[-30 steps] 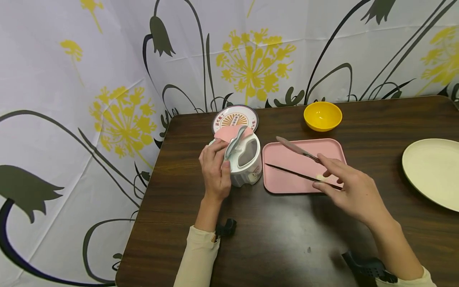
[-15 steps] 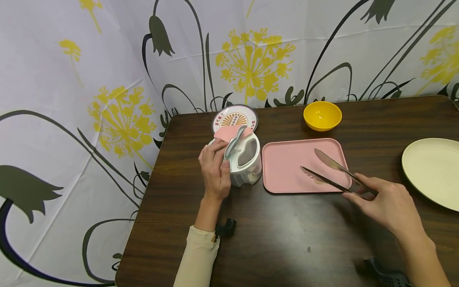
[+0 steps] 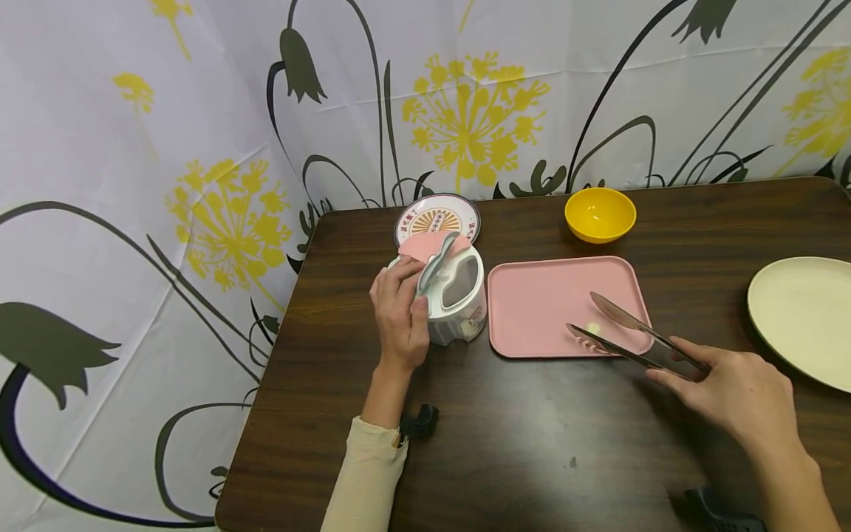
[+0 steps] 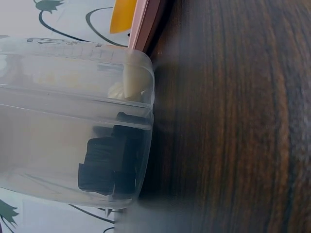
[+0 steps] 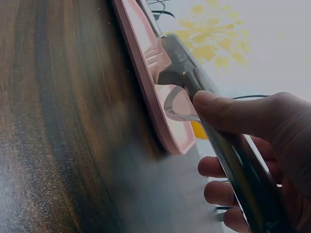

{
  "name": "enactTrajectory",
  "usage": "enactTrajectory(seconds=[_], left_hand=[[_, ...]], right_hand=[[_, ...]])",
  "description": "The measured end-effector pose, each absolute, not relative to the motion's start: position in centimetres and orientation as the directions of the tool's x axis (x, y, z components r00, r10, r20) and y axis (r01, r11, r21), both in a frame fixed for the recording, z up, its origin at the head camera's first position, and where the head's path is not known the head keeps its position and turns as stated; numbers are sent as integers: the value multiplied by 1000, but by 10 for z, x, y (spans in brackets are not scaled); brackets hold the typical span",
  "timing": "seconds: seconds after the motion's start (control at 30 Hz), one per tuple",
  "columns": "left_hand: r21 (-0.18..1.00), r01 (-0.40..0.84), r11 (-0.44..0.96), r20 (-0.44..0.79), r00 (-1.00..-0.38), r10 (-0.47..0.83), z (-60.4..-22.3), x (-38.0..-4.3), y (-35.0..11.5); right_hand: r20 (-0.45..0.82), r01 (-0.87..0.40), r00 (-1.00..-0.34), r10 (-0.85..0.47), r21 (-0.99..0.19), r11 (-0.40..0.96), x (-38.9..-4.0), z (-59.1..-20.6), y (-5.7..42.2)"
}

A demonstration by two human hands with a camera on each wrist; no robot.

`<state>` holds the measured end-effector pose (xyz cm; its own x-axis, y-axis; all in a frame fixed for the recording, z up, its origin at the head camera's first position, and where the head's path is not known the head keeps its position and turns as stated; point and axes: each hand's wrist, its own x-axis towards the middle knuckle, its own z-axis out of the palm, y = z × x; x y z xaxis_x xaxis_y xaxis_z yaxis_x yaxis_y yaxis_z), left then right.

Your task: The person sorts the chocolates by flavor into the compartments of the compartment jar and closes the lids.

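Note:
My left hand (image 3: 401,319) holds the side of a clear lidded storage container (image 3: 467,319), with fingers at the top and thumb along the near side. Its grey flap (image 3: 436,262) stands raised, beside a pink flap (image 3: 420,245). Black pieces (image 4: 104,162) and pale pieces (image 4: 133,82) show through its wall in the left wrist view. My right hand (image 3: 741,391) grips metal tongs (image 3: 621,314), whose arms are spread over the right part of a pink tray (image 3: 532,295). A small pale piece (image 3: 594,328) lies on the tray between the tong tips.
A yellow bowl (image 3: 600,216) stands behind the tray. Behind the container is a patterned plate (image 3: 407,220), partly covered by it in this view. At the right lies a cream plate (image 3: 807,318) on the dark wooden table (image 3: 499,443). Floral cloth (image 3: 518,44) hangs behind.
My right hand has drawn the tongs right and toward me, from across the tray to its near right part. The pale piece shows between the tips now. My left hand stays on the container.

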<state>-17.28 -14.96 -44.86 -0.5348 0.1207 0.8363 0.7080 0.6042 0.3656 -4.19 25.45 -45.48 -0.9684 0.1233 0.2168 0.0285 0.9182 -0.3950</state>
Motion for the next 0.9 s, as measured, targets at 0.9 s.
enactTrajectory(seconds=[0.9], left_hand=[[365,704,609,838,-533,114,-450,-174,-149]], right_hand=[[448,-126,-893,40,-334,934,-39,-455,257]])
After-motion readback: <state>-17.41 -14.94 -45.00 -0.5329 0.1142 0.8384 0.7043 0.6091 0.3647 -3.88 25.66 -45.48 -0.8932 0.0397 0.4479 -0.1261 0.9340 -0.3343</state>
